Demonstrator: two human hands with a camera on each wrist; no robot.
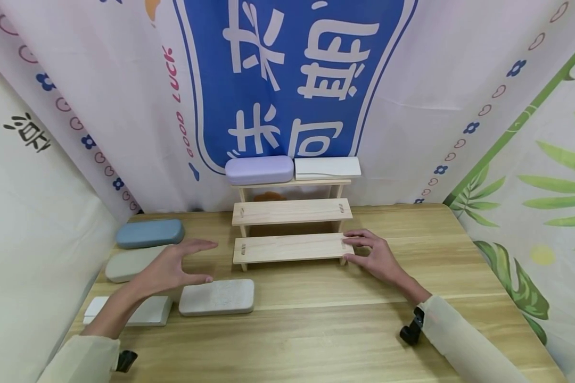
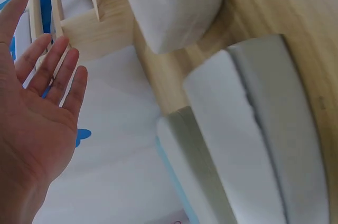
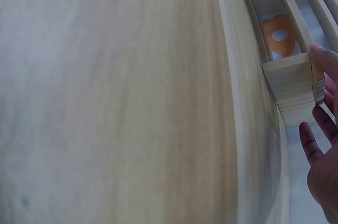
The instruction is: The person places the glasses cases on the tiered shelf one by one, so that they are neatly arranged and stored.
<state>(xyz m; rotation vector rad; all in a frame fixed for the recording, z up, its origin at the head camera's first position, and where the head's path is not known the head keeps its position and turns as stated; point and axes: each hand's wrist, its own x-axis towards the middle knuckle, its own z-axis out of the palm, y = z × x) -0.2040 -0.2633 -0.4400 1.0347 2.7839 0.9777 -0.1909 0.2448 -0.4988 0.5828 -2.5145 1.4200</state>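
Note:
A light three-tier wooden rack (image 1: pixel 292 247) stands at the back of the table. My right hand (image 1: pixel 376 255) pinches the right end of its lowest shelf, thumb at the front edge and fingers on top; the right wrist view shows the thumb (image 3: pixel 326 59) against the board. Over the left side, my left hand (image 1: pixel 165 268) hovers with its fingers apart, holding nothing. Nearest to it are a light grey glasses case (image 1: pixel 216 298), a beige case (image 1: pixel 134 264) partly behind the hand, and a white flap case (image 1: pixel 150 311) partly behind the wrist.
On the top shelf sit a lavender glasses case (image 1: pixel 259 170) and a white flap case (image 1: pixel 328 168). A blue case (image 1: pixel 150 234) lies at the back left of the wooden table (image 1: pixel 316 340). Printed curtains (image 1: pixel 412 106) hang behind and on both sides.

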